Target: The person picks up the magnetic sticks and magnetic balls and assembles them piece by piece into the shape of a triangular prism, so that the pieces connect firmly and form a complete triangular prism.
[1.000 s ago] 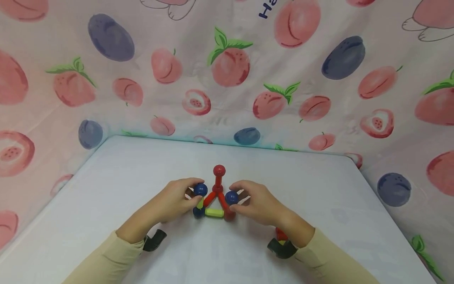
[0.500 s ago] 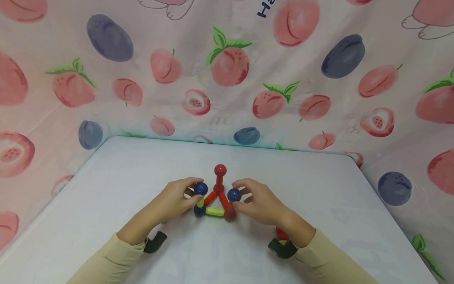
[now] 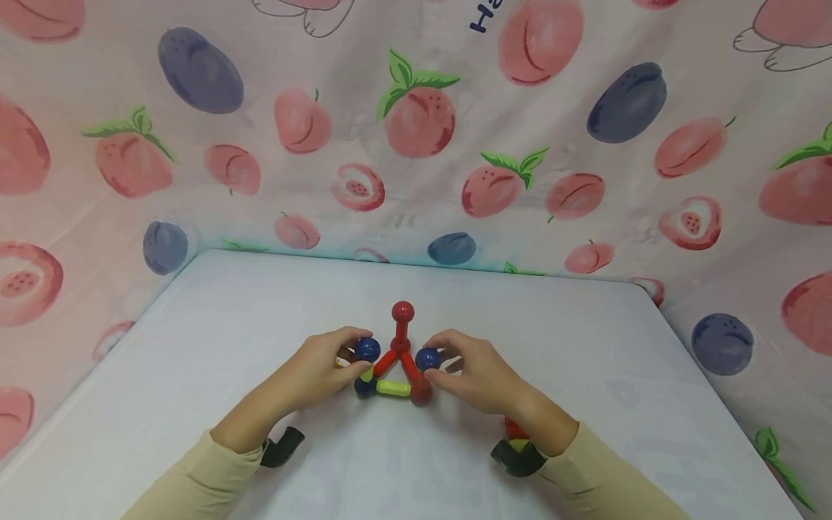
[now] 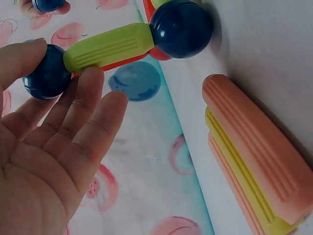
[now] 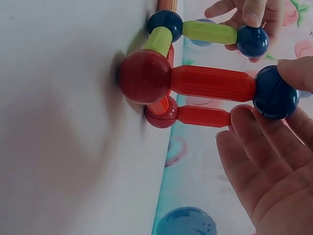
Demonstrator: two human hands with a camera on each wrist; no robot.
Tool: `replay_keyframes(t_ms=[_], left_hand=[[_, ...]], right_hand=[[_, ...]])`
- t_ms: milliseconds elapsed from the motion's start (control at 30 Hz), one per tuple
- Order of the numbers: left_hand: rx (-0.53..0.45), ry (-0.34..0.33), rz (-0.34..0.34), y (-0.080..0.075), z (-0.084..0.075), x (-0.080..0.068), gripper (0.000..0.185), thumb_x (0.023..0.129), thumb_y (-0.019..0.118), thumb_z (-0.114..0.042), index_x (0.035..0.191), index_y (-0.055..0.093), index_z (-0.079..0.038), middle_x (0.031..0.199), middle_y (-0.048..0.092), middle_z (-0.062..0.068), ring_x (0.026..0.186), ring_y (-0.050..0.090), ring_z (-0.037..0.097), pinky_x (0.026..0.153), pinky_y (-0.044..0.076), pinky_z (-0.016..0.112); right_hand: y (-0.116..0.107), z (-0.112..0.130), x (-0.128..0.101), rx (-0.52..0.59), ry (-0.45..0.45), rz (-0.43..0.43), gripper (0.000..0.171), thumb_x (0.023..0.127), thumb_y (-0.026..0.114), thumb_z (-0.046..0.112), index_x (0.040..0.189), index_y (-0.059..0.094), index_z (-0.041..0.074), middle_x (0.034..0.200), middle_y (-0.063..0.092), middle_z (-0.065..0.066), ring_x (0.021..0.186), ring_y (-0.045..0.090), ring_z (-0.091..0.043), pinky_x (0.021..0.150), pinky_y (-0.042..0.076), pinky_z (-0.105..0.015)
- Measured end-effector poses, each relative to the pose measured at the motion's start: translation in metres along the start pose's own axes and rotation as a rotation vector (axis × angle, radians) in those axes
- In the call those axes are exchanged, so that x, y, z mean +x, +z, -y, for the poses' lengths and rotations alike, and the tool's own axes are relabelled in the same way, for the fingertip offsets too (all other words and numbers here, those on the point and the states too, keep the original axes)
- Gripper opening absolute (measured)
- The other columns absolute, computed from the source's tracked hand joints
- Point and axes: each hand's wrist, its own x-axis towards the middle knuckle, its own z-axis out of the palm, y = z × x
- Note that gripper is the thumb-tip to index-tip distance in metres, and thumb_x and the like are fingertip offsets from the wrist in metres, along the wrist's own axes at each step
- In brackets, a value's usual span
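A triangular frame of toy balls and rods stands on the table, with a yellow-green rod (image 3: 393, 388) along its front. My left hand (image 3: 321, 367) pinches a blue ball (image 4: 47, 73) on top of an upright yellow-green rod (image 4: 110, 46), which rises from a dark blue ball (image 4: 181, 28). Opposite it, my right hand (image 3: 477, 372) holds another blue ball (image 5: 276, 92) between thumb and fingers. That ball touches the upper end of a red rod (image 5: 213, 83) standing on a red ball (image 5: 145, 77). The back corner carries a red post topped by a red ball (image 3: 403, 312).
Loose orange and yellow rods (image 4: 254, 152) lie on the table beside my left hand, mostly hidden in the head view. Red and yellow pieces (image 3: 516, 430) show partly under my right wrist. A fruit-patterned cloth (image 3: 416, 180) hangs behind the white table (image 3: 552, 318).
My right hand has shifted slightly to the right with its blue ball, then stayed nearly still. The left hand keeps its hold with hardly any movement.
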Motion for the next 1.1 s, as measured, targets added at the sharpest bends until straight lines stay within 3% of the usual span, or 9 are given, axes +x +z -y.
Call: replay_keyframes(t_ms=[367,800,1100], left_hand=[[-0.025,-0.002,-0.006,0.002,0.005,-0.003,0.045,0.093,0.073,-0.016,0.134,0.057,-0.003,0.109,0.068,0.005,0.096,0.066,0.018,0.080,0.057,0.031],[-0.027,-0.021,-0.036,0.000,0.004,-0.007,0.043,0.092,0.074,-0.016,0.131,0.059,-0.005,0.105,0.069,0.005,0.095,0.066,0.019,0.085,0.057,0.038],[-0.039,-0.005,-0.050,0.004,0.005,-0.005,0.042,0.093,0.074,-0.017,0.131,0.059,-0.006,0.105,0.070,0.005,0.093,0.068,0.018,0.084,0.057,0.038]], right_hand=[[0.005,0.004,-0.002,0.019,0.062,-0.010,0.035,0.092,0.075,0.019,0.122,0.060,0.011,0.114,0.067,-0.002,0.104,0.067,-0.025,0.085,0.056,-0.040],[0.008,0.011,0.004,0.005,0.016,-0.005,0.034,0.093,0.073,0.021,0.122,0.060,0.009,0.114,0.068,-0.005,0.099,0.070,-0.021,0.080,0.058,-0.034],[0.010,0.011,0.003,-0.022,0.061,-0.040,0.034,0.092,0.074,0.022,0.122,0.061,0.011,0.115,0.069,-0.005,0.100,0.070,-0.022,0.078,0.058,-0.036]])
